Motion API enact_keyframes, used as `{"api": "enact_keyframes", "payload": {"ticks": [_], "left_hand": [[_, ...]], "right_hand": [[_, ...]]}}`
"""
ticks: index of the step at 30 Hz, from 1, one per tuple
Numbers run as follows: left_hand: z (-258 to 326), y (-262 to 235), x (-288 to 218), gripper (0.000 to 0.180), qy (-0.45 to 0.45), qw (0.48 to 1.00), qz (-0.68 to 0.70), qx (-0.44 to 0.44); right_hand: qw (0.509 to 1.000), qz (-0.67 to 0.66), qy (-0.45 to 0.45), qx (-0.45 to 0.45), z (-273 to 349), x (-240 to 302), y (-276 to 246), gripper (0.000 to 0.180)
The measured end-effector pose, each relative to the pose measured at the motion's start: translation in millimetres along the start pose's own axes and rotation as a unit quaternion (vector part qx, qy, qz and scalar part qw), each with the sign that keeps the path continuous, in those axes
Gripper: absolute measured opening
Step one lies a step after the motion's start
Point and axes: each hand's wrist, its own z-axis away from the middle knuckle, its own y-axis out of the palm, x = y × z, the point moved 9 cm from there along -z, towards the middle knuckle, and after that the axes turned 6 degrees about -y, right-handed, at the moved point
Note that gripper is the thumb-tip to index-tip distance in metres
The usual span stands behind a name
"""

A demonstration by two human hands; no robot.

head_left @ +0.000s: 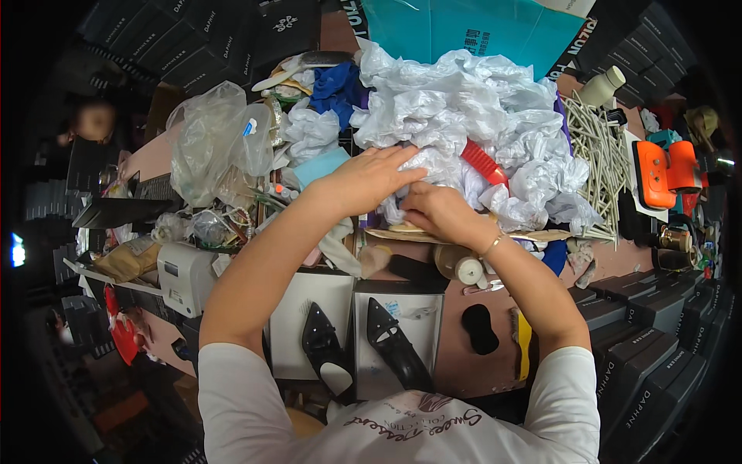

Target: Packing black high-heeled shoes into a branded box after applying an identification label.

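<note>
"Two questions for us: where is our left hand [376, 182], and what does it hold?"

"We see it laid on the near edge of the big pile of crumpled white wrapping [464, 100], fingers stretched out and close together. We find nothing gripped in it."

"And our right hand [448, 213]?"

"We have it just beside the left one, a little nearer to us, fingers curled against the lower edge of the pile. Whether they pinch anything we cannot tell, since the fingertips are partly hidden."

"So the wrapping lies straight ahead of us?"

"Yes, heaped on the far part of the desk [461, 356], with a red ribbed object [485, 162] poking out of it, right of our hands. To its right we have a heap of thin pale sticks [599, 162], and behind it a turquoise box [456, 39]."

"What do we have closer in?"

"One black pointed shoe [317, 346] in a white open box [328, 290], and a second black shoe [398, 352] in the box beside it [371, 363]. Right of those we spot a black pad [480, 329], narrow at the waist, near a yellow-handled brush [525, 344]."
</note>
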Motion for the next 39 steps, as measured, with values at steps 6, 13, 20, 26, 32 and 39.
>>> {"api": "enact_keyframes", "payload": {"ticks": [6,13,20,26,32,39], "left_hand": [[3.3,0.1,-3.6,0.066,0.004,0.999,-0.011,-0.038],[16.9,-17.5,-26.7,0.068,0.020,0.995,-0.038,-0.089],[4.1,0.8,-43.8,0.074,0.001,0.985,-0.001,-0.173],[-10.4,2.8,-7.9,0.063,-0.062,0.970,0.096,-0.213],[-18.4,-7.9,23.9,0.059,-0.109,0.941,0.242,-0.209],[-28.5,-8.2,30.8,0.060,-0.100,0.950,0.236,-0.179]], "right_hand": [[0.934,-0.250,0.183,-0.177,61.7,-55.6,-42.0,0.013],[0.830,-0.369,0.276,-0.313,96.7,-89.9,-43.9,0.011],[0.928,-0.238,0.207,-0.199,49.9,-42.9,-40.7,0.015],[0.974,0.080,0.183,0.108,87.5,-53.2,-36.0,0.029],[0.955,0.234,0.167,0.078,84.4,-55.3,-39.6,0.027],[0.958,0.245,-0.026,0.147,50.2,-27.9,-9.4,0.023]]}}
